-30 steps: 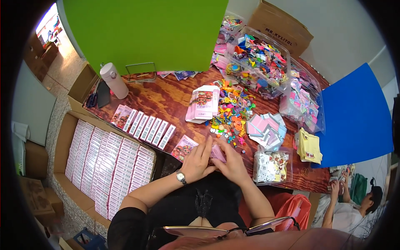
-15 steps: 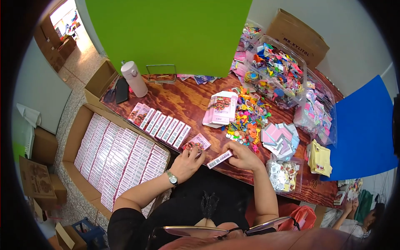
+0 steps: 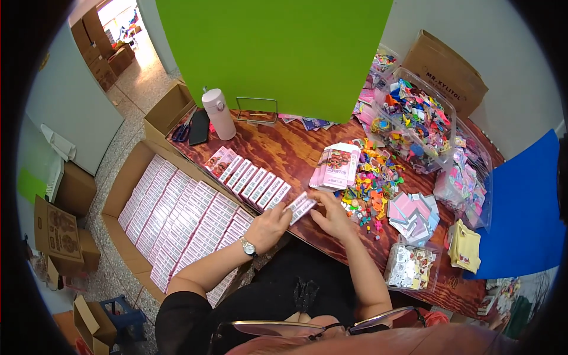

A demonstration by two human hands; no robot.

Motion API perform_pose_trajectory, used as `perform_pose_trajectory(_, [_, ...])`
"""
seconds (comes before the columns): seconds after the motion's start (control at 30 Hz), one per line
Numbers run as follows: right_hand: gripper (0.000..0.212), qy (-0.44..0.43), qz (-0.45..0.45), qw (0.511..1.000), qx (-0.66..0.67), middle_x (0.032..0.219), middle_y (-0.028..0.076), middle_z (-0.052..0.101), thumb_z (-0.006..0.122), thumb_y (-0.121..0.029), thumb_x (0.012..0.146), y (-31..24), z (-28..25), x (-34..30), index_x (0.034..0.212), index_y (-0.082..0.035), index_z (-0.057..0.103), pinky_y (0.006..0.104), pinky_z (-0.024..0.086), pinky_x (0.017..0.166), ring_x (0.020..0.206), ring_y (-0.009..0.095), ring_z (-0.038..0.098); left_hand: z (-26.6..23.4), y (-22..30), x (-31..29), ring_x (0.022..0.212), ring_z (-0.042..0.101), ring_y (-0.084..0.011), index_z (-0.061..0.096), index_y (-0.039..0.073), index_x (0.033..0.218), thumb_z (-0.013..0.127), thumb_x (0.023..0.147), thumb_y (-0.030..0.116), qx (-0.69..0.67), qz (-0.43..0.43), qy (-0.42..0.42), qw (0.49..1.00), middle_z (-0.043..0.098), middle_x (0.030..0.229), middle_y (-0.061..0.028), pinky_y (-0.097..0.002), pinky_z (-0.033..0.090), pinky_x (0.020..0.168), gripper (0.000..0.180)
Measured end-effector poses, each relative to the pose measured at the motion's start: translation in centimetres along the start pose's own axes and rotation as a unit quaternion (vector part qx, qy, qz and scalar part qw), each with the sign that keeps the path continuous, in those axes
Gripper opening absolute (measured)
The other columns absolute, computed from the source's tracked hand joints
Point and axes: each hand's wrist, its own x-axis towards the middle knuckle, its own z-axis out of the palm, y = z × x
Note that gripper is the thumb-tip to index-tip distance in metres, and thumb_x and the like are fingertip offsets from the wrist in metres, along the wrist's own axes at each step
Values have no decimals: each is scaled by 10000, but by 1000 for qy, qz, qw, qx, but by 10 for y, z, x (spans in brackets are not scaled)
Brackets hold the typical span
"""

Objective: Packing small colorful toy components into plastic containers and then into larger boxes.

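Observation:
Two small pink-and-white cardboard boxes (image 3: 300, 207) sit together, narrow sides up, between my hands at the table's front edge. My left hand (image 3: 269, 229), wearing a wristwatch (image 3: 248, 247), grips their left end. At their right end, my right hand (image 3: 333, 218) has its thumb and fingers around them. Just left of my hands, a row of matching boxes (image 3: 254, 183) stands on edge along the table, with a couple lying face up at its far end. Beyond my right hand lies a stack of flat printed cartons (image 3: 336, 166). Parts of the held boxes are hidden by my fingers.
A large carton (image 3: 127, 248) packed with matching boxes stands at left. Colourful plastic trinkets (image 3: 373, 177), pastel cards (image 3: 414, 216) and a tub of small pieces (image 3: 410, 267) lie rightward. A pink bottle (image 3: 219, 115) and phone (image 3: 199, 128) stand near the green panel (image 3: 272, 53).
The box lying face up by my left hand is now on edge against the one from my right hand. My hands have come together, and the view has shifted.

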Motion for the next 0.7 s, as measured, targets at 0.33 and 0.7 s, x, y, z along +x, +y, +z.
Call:
perform_pose_trajectory(0.33, [617, 127, 3, 984, -127, 1362, 181, 474, 755, -137, 855, -14, 37, -11, 1415, -58, 509, 378, 553, 929, 1201, 324, 552, -29, -151, 20, 1063, 590, -391, 655, 16, 1177, 662, 917, 200, -14, -254, 256, 933, 661, 1108, -186, -458, 461, 947, 319])
perform_pose_trajectory(0.7, [698, 113, 143, 981, 74, 1406, 262, 413, 709, -157, 912, -17, 58, -19, 1498, 12, 368, 342, 547, 844, 1043, 258, 624, -20, -252, -8, 783, 671, -268, 712, -25, 1012, 492, 1020, 510, -252, -430, 27, 867, 706, 813, -150, -383, 496, 747, 578])
